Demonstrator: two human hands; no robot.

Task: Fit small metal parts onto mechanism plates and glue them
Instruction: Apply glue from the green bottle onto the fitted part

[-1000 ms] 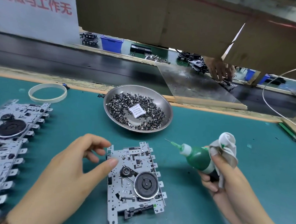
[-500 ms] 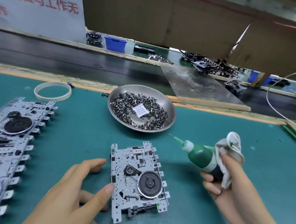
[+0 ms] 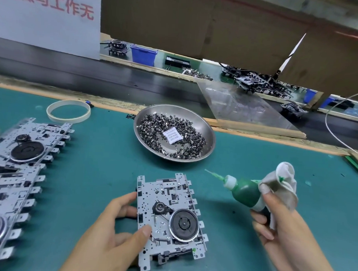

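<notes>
- Your left hand grips the mechanism plate by its left edge, flat on the green mat.
- Your right hand clasps the glue bottle and cloth, nozzle pointing left, just right of the plate.

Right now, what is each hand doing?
Left hand: gripping the metal plate by its left edge.
Right hand: holding the green glue bottle and a cloth.

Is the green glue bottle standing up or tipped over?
Tipped. The right hand holds the green glue bottle slanted, its nozzle pointing left above the mat.
</notes>
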